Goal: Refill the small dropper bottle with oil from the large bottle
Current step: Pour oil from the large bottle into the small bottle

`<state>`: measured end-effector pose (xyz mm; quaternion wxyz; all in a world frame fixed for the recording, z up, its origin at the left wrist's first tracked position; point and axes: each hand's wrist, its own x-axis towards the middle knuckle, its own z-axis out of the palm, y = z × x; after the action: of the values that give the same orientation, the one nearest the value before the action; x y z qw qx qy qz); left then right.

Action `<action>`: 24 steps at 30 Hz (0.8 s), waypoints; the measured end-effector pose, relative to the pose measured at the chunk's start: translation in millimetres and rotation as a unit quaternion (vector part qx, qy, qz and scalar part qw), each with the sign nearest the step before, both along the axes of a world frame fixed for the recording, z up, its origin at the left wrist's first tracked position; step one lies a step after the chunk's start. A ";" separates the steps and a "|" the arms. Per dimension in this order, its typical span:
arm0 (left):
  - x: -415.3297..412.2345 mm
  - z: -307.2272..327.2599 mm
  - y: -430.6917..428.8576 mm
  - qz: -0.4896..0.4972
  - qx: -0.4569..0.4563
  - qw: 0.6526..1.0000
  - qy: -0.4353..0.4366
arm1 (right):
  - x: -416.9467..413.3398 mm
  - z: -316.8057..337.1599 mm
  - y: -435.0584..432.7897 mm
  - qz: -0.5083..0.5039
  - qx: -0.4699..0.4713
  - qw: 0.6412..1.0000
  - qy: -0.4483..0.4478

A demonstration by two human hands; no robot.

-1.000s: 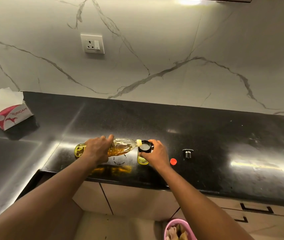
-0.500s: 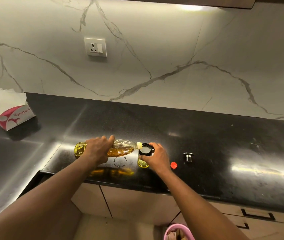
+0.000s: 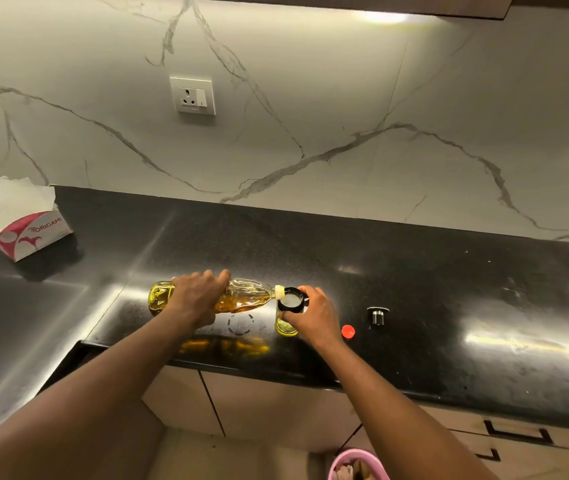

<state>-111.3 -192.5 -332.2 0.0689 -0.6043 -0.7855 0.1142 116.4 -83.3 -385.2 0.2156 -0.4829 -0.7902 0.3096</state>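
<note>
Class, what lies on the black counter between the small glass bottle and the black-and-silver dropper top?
Head view: a round red cap, beside the right hand gripping that small glass bottle.

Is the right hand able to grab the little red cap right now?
Probably yes, but not freely. The red cap lies on the counter just beside the right hand, nothing between. That hand grips the small bottle, so it would have to let go first.

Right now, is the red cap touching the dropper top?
Apart. The head view shows bare black counter between the red cap and the dropper top.
</note>
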 end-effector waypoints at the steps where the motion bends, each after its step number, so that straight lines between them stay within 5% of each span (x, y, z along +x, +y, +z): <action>1: 0.9 1.1 0.0 0.001 -0.002 1.000 0.002 | 0.1 0.4 0.0 0.000 -0.001 1.000 0.000; 24: 7.6 12.9 0.6 0.018 -0.029 0.999 0.009 | 0.9 0.2 1.7 0.004 0.003 1.000 -0.003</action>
<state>-103.7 -191.9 -319.4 0.0568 -0.5909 -0.7919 0.1434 117.3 -81.6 -385.0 0.2133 -0.4803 -0.7939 0.3059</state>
